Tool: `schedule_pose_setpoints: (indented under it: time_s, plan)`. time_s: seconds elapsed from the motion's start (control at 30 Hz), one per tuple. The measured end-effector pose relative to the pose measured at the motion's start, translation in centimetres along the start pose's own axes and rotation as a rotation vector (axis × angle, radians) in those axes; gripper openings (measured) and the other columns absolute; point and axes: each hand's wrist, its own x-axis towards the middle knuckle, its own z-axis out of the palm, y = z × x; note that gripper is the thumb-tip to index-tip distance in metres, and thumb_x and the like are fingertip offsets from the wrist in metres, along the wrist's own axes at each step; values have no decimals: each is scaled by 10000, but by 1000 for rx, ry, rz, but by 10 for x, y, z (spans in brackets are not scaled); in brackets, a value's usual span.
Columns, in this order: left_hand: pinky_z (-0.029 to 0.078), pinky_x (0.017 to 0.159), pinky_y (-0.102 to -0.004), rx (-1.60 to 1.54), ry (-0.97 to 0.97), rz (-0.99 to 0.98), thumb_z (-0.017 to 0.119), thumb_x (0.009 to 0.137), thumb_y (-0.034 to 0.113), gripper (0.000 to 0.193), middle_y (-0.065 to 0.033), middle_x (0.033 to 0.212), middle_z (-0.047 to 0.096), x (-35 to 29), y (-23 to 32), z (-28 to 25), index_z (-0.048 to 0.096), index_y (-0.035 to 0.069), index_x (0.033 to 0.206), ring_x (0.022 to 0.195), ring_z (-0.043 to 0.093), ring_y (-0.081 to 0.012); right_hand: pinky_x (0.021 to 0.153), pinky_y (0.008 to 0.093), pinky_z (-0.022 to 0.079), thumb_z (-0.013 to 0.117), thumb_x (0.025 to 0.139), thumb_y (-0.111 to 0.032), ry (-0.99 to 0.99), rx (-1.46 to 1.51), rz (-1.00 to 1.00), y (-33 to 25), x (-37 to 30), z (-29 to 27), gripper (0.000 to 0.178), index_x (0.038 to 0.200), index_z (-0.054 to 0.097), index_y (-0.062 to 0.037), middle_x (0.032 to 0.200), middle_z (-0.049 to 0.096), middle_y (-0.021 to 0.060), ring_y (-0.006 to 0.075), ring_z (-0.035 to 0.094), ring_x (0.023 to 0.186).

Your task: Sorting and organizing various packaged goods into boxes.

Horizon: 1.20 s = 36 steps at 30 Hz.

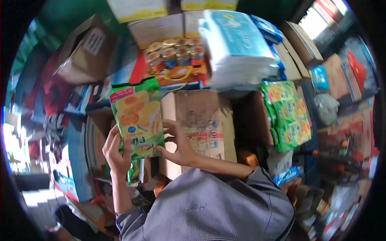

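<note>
Left of centre, the left hand (115, 152) pinches a green packet (138, 116) by its lower left side; the right hand (178, 146) curves open at its right edge, contact unclear. Beyond are a cardboard box (197, 108), centre, and gold-lidded jars (183, 51), upper centre.

I've got the green packet (138, 114) up in my left hand (116, 150), printed front showing, top leaning left!

Green packet (138, 114) in left fingers (111, 138)
</note>
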Motion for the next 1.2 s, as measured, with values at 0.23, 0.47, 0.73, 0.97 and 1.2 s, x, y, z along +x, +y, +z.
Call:
schedule_pose_setpoints:
  time_s: [0.23,0.47,0.73,0.97,1.2]
  plan:
    - [502,1157,-559,-413,-124,370,770,1013,363,597,-326,1493,629,40,51,70,666,-25,1455,1391,632,-474,1158,489,487,805,927,-98,578,-303,-665,-5,-32,-63,925,1620,203,14,1525,427,233,335,518,1416]
    - [517,1178,-469,-1148,-354,-118,752,1055,185,569,-215,1674,490,55,161,185,572,18,1568,1490,559,-333,1226,520,368,701,1041,-179,938,-496,-457,-50,-62,-147,915,1667,67,28,1647,327,277,338,405,1496]
    - [484,1189,-443,-1023,-296,92,762,997,10,476,-217,1538,626,79,250,255,682,40,1465,1448,601,-375,1029,363,562,746,1063,-88,1155,-598,-212,-92,-92,-246,603,1561,423,20,1414,600,185,223,643,1245]
    - [537,1120,-448,-1036,-200,163,763,929,-64,517,-196,1493,636,98,290,319,705,66,1426,1350,649,-386,1127,353,491,712,1012,23,1094,-190,-107,-106,-94,-306,999,1790,87,-21,1430,653,168,229,637,1288]
    - [546,1064,-472,-970,-60,78,797,908,-26,405,-210,1365,667,120,297,371,725,14,1305,1236,671,-411,1236,476,432,730,1025,-83,1016,-721,13,-119,-100,-334,766,1702,382,8,1630,519,299,385,523,1513]
